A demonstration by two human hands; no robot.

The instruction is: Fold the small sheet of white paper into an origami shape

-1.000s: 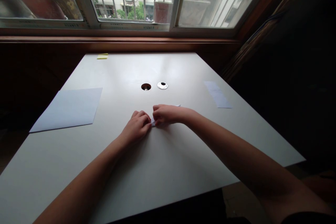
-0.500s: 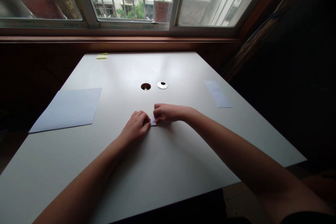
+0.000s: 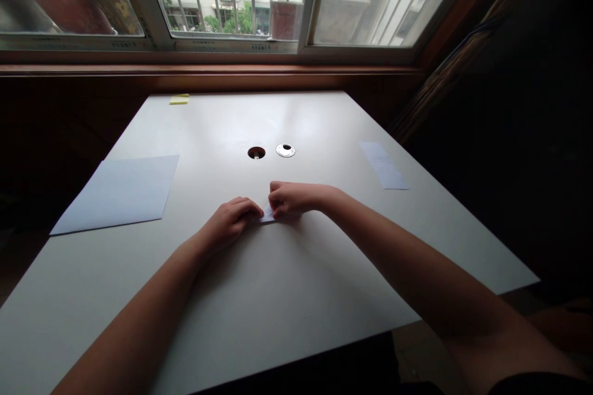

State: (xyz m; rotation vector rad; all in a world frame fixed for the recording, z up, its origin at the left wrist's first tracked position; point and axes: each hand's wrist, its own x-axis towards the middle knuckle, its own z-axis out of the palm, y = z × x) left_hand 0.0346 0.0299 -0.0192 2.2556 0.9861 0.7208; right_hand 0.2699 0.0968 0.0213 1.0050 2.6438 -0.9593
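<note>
A small folded piece of white paper (image 3: 268, 215) lies on the white table (image 3: 287, 296), partly covered by both hands. My left hand (image 3: 234, 217) reaches in from the left, its fingertips and thumb closed on the paper's left end. Curled into a pinch, my right hand (image 3: 290, 199) grips the same paper from above and from the right. The rest of the folded shape is hidden under the right hand.
A stack of white paper sheets (image 3: 118, 194) lies at the left. A paper strip (image 3: 384, 165) rests at the right. Beyond the hands are a round cable hole (image 3: 256, 152) and its metal cover (image 3: 285, 150). Yellow sticky notes (image 3: 179, 99) sit near the far edge, below the window.
My left hand has shifted slightly left, its fingers straighter, showing more of the folded paper. The right hand keeps its pinch almost in place.
</note>
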